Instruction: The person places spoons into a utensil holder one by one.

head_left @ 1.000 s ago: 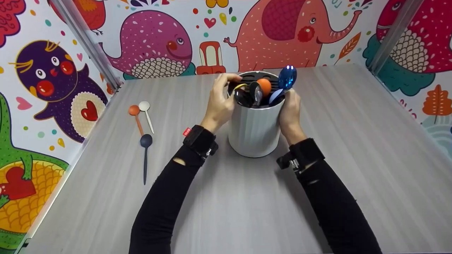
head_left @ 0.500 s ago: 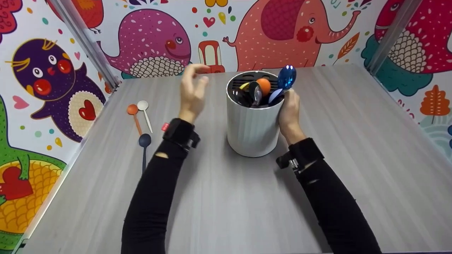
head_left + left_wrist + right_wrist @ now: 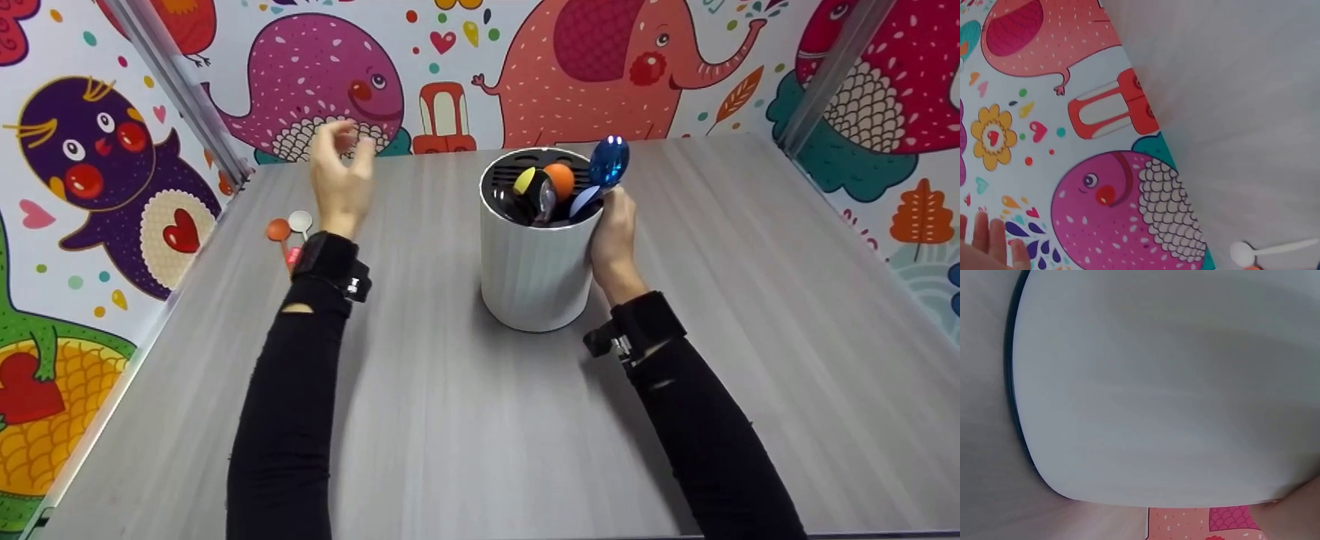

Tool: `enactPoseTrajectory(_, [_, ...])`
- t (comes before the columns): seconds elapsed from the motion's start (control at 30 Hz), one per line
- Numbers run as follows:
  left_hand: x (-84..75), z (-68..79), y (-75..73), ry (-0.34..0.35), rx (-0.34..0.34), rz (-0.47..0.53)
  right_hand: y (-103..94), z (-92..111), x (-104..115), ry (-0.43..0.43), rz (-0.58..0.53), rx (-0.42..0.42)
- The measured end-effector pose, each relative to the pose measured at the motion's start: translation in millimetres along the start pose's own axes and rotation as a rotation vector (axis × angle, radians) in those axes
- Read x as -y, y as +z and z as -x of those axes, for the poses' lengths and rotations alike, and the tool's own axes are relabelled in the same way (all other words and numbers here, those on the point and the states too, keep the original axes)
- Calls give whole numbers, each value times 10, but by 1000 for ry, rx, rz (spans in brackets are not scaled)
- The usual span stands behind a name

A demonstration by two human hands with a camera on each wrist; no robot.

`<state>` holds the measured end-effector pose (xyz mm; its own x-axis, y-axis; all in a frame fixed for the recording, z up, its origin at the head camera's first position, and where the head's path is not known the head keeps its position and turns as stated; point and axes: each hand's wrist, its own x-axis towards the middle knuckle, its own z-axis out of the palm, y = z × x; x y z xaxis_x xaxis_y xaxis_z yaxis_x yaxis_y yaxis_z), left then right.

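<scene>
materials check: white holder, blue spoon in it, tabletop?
White holder: looks like matte plastic or coated metal, ribbed wall with soft sheen; can't tell which. Blue spoon: glossy, a sharp highlight suggests polished plastic or coated metal. Tabletop: grey wood-grain laminate by its printed streaks, matte.

Grey wood-grain table [image 3: 480, 420], boxed in on three sides by panels of cartoon wallpaper; back wall [image 3: 465, 67] carries a purple whale [image 3: 330, 75], a small red bus [image 3: 444, 120], a salmon elephant [image 3: 607, 67]; left wall [image 3: 67, 225] a dark purple bird with a heart; metal corner posts [image 3: 180, 90] slant at both back corners; light even, soft shadows.
</scene>
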<state>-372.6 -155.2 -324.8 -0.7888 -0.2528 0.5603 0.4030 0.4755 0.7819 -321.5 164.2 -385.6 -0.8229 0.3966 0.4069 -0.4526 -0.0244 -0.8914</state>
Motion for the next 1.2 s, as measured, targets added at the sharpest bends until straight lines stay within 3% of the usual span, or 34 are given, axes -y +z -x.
enactPoseTrajectory(0.23, [72,-100,-227,-142,-17,-188,-6,-6,6,-4,15,-2])
enactPoseTrajectory(0.53, [395,-86,-480,-298,72,-388,5,-3,7,-5,26,3])
enactPoseTrajectory(0.93, [908,66,-752,-505,362,-619,-35,-10,-7,-2,32,13])
enactPoseTrajectory(1.2, [1127,257,-847,-557,495,-701,-16,-4,0,-1,26,17])
